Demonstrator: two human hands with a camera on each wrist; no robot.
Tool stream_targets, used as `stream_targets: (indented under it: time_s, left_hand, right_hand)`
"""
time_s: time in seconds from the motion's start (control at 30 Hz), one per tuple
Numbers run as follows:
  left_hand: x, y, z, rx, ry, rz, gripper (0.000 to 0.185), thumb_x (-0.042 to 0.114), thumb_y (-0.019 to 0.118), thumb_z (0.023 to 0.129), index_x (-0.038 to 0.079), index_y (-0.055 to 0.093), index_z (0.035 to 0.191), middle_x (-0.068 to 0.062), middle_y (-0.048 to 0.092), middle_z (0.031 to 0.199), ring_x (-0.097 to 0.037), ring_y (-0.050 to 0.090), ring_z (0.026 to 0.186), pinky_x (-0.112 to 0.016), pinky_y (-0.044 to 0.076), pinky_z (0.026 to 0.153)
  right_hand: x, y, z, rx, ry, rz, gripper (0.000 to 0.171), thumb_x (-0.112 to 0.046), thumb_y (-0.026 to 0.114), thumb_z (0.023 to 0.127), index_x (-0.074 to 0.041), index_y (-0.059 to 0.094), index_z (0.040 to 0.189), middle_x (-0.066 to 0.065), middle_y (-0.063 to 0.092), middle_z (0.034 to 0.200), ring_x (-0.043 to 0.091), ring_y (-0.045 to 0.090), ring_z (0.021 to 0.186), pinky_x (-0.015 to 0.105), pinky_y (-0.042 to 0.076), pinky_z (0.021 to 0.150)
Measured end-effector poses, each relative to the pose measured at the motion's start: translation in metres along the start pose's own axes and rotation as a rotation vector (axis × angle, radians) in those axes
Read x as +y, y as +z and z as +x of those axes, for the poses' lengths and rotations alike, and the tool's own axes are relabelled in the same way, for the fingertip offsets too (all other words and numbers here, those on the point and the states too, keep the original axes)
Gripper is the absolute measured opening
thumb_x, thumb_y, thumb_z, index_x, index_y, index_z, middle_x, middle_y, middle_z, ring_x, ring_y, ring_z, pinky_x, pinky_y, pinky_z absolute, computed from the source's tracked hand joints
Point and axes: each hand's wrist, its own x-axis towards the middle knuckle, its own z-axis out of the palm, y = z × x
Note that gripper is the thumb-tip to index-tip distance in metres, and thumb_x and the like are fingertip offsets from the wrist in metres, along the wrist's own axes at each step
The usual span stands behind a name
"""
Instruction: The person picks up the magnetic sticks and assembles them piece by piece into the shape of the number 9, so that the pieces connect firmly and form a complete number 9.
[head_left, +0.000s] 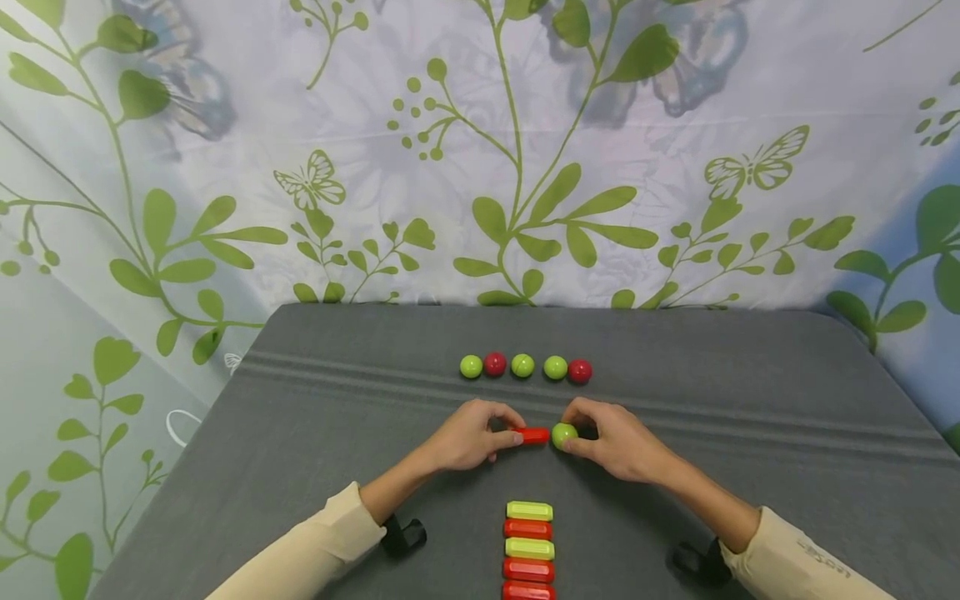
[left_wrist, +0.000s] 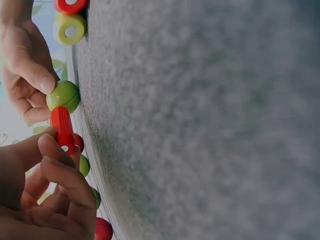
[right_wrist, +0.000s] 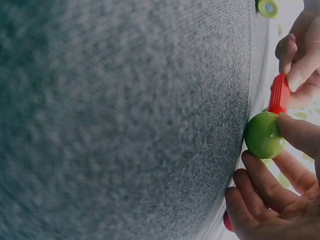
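My left hand (head_left: 468,437) pinches a glossy, ribbed red rod (head_left: 533,435); my right hand (head_left: 611,442) pinches a shiny green ball (head_left: 564,434) touching the rod's end; both sit just nearer me than the row of balls (head_left: 523,366).

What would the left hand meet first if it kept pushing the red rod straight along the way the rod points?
The left hand holds the red rod aimed rightward at the green ball pinched by the right hand. The rod's tip seems already to touch that ball, so the ball comes first.
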Motion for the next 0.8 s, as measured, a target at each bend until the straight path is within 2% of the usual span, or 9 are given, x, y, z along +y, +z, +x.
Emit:
stream_targets:
  time_s: [0.37,0.8]
  left_hand:
    - [0.0000,0.0011,0.0038,0.027,-0.024,0.010,0.016,0.022,0.063,0.088,0.015,0.067,0.101,0.009,0.060,0.089,-0.016,0.057,0.050,-0.025,0.043,0.047]
    - [-0.0022,0.0033,0.0054,0.027,0.006,0.011,0.015,0.019,0.063,0.088,0.012,0.067,0.101,0.005,0.062,0.090,-0.015,0.057,0.052,-0.025,0.043,0.047]
  right_hand:
    - [-0.0009,0.0006,0.0014,0.001,-0.023,-0.017,0.015,-0.025,0.069,0.083,-0.021,0.058,0.093,-0.011,0.059,0.086,0.007,0.054,0.077,0.035,0.044,0.071]
    - [0.0010,0.0003,-0.0016,-0.009,-0.014,-0.013,0.016,-0.025,0.068,0.083,-0.020,0.058,0.093,-0.011,0.059,0.087,0.008,0.054,0.079,0.037,0.044,0.072]
